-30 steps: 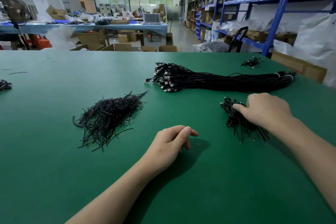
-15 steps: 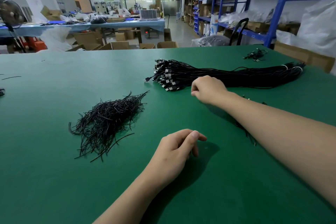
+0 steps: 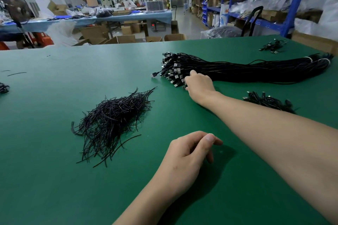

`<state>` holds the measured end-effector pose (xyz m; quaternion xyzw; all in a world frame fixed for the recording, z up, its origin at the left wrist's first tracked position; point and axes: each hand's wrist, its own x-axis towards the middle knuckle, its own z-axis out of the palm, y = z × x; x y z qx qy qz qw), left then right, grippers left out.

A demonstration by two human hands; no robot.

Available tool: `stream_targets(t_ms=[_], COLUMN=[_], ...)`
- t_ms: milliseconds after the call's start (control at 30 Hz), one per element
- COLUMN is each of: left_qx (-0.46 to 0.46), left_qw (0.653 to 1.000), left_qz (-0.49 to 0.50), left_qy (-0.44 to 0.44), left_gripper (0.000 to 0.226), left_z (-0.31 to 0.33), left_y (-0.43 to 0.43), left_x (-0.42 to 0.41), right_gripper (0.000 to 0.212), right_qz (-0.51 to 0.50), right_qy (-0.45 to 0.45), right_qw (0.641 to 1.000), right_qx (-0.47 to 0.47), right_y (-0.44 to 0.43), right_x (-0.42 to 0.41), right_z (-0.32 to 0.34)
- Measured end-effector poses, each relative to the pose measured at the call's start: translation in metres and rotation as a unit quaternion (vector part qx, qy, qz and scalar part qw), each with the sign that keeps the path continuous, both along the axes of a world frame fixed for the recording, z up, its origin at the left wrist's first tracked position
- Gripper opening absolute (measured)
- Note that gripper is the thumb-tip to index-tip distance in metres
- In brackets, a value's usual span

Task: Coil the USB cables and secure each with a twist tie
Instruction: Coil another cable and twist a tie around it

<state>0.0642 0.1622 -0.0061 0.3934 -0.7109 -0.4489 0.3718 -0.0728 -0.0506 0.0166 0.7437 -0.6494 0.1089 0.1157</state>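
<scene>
No text, label or number is legible anywhere here.

I cannot see the fingertips of the right hand. They sit down among the plugs of the cable bundle, so whether they pinch one I can't tell. The right forearm covers the near side of the small cable pile. A dark clump is cut by the left edge — too little shows to name it.
</scene>
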Motion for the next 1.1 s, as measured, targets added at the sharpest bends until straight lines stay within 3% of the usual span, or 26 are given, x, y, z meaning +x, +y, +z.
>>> stream_targets(t_ms=[133, 333, 800, 933, 1100], left_qx=[0.003, 0.011, 0.02, 0.029, 0.06], left_qw=[1.0, 1.0, 0.999, 0.996, 0.971], left_qz=[0.0, 0.001, -0.002, 0.005, 0.096], left_qy=[0.003, 0.011, 0.047, 0.079, 0.212], left_gripper=[0.04, 0.039, 0.041, 0.031, 0.019], left_z=[0.0, 0.001, -0.002, -0.002, 0.003], left_y=[0.0, 0.001, -0.001, -0.003, -0.001], left_x=[0.0, -0.001, 0.001, 0.001, 0.005], right_gripper=[0.007, 0.009, 0.01, 0.009, 0.007], right_qz=[0.033, 0.053, 0.126, 0.221, 0.31], right_qy=[-0.047, -0.188, -0.221, -0.244, -0.298], right_qw=[0.998, 0.979, 0.958, 0.927, 0.877], right_qx=[-0.022, -0.066, -0.134, -0.182, -0.215], right_y=[0.002, 0.007, 0.031, 0.057, 0.114], right_x=[-0.004, -0.006, 0.022, 0.054, 0.085], right_z=[0.0, 0.025, 0.081, 0.112, 0.135])
